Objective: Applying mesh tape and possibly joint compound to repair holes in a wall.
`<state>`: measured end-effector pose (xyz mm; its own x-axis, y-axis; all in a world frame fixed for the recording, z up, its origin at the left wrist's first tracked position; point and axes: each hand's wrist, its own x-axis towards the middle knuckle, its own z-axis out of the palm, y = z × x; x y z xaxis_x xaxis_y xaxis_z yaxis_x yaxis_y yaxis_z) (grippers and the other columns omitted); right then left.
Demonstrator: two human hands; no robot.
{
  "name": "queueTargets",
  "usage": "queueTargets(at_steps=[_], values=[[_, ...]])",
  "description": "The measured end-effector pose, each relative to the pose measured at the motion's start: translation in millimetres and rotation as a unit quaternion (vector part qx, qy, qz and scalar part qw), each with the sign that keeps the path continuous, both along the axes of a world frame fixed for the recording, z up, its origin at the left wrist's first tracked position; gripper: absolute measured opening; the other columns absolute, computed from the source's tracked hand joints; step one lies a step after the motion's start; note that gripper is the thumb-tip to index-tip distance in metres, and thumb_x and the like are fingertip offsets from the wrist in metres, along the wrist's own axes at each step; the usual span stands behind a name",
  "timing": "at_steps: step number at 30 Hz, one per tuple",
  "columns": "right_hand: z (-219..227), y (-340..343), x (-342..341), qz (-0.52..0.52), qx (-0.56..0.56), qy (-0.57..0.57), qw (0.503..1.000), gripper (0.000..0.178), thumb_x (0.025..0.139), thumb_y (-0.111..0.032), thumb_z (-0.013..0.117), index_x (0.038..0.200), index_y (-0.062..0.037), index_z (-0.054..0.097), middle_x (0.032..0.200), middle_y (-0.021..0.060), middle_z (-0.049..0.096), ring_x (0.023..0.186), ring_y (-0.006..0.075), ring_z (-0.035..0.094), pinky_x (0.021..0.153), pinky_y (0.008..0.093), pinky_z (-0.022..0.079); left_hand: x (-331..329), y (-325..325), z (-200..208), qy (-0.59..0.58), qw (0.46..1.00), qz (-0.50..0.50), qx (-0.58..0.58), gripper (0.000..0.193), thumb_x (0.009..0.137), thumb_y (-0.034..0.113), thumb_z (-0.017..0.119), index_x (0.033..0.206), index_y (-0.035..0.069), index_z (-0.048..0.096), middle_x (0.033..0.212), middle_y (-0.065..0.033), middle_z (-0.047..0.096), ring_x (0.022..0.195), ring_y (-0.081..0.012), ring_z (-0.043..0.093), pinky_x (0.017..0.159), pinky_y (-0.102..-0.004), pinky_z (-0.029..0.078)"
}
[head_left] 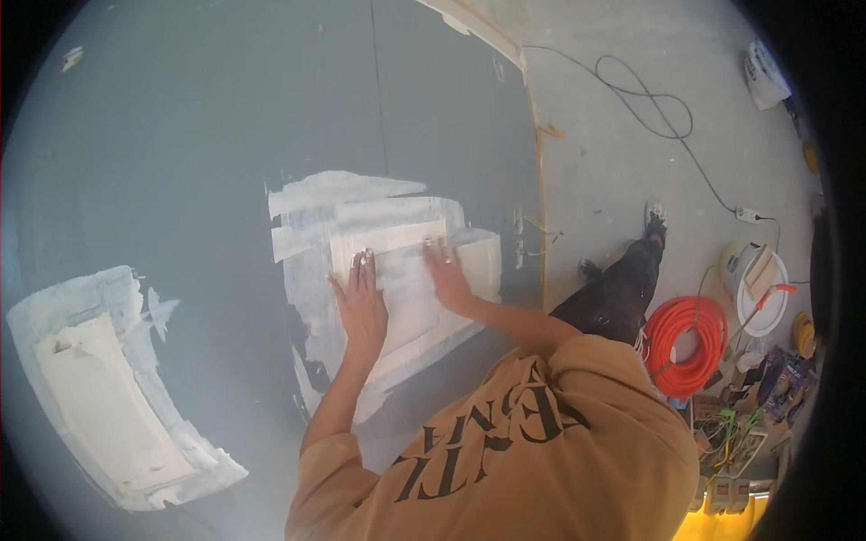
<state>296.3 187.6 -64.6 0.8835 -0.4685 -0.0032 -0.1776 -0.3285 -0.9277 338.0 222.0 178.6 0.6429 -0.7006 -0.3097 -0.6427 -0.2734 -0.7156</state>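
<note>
My left hand (363,305) lies flat on a cream rectangular patch (410,316) set in the grey-blue wall (207,153). Its fingers are stretched out, with white smears on the fingertips. Beside it, my right hand (446,278) rests on the same patch, fingers apart and slightly blurred by motion; nothing shows in its grip. Around the patch spreads a rough area of white filler (316,196). Farther left, a second cream patch (113,410) sits within its own band of white filler.
A black cable (699,167) loops over the grey floor to a white power strip (747,215). Thin wires (546,233) stick out of the wall's right side. At right are a coiled orange-red hose (666,386), a white bucket (767,311) and a pile of tools and wires (735,428).
</note>
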Motion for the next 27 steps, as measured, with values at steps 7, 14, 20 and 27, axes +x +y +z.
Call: queueTargets(at_steps=[7,14,20,27], values=[[41,-6,3,0.072,-0.031,-0.147,0.986,0.089,0.084,0.008,0.059,0.165,-0.0012,0.024,0.173,0.0160,0.021,0.162,0.0342,0.016,0.129,0.0590,0.014,1,12,-11,0.036,0.999,-0.007,0.035,0.075,0.103,0.024,0.057,0.166,0.006,0.022,0.171,-0.0078,0.030,0.159,-0.0221,0.025,0.127,-0.0682,0.010],[-15,7,-3,-0.005,0.041,-0.062,0.997,0.092,0.082,0.010,0.058,0.165,0.0025,0.018,0.173,0.0192,0.019,0.161,0.0351,0.015,0.129,0.0578,0.014,-20,-12,-17,0.015,0.999,0.051,-0.010,0.077,0.101,0.023,0.059,0.166,0.006,0.022,0.171,-0.0079,0.031,0.159,-0.0243,0.024,0.127,-0.0678,0.009],[65,-21,13,0.069,-0.033,-0.150,0.986,0.092,0.082,0.006,0.062,0.164,0.0041,0.020,0.173,0.0204,0.019,0.161,0.0347,0.017,0.128,0.0587,0.015,7,-8,-34,-0.033,0.998,-0.051,-0.014,0.079,0.093,0.015,0.059,0.165,0.012,0.028,0.169,-0.0047,0.035,0.157,-0.0230,0.029,0.128,-0.0645,0.015],[2,-16,8,0.085,-0.060,-0.107,0.989,0.090,0.085,0.009,0.058,0.166,-0.0015,0.019,0.175,0.0174,0.015,0.161,0.0327,0.018,0.128,0.0577,0.016,-2,-11,10,0.000,0.999,0.025,-0.033,0.076,0.101,0.024,0.059,0.167,0.014,0.022,0.170,-0.0020,0.033,0.158,-0.0161,0.026,0.128,-0.0637,0.017]])
